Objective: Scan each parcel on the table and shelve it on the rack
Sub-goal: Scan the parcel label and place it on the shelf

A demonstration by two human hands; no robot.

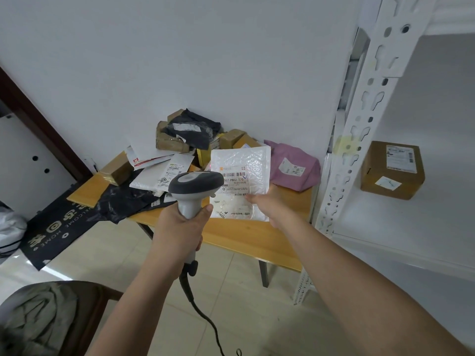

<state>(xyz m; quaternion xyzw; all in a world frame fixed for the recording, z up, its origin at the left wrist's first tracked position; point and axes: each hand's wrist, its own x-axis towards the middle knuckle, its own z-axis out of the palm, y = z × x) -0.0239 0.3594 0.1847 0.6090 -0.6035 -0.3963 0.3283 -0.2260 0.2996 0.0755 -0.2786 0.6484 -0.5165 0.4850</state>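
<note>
One brown box [392,169] shelved — left hand [180,227] grips scanner [194,188], right hand [267,201] holds white parcel [246,163] — counter [257,240] pile waits.

- A plain white wall [205,60] stands ahead of me, evenly lit.
- Pale floor tiles [244,304] lie under me.
- A dark brown door frame [38,119] slants up at my left.
- A black welcome mat [56,227] lies on the floor beside it.
- A dark wooden chair [90,317] with grey cloth [33,317] draped on it sits at my lower left.
</note>
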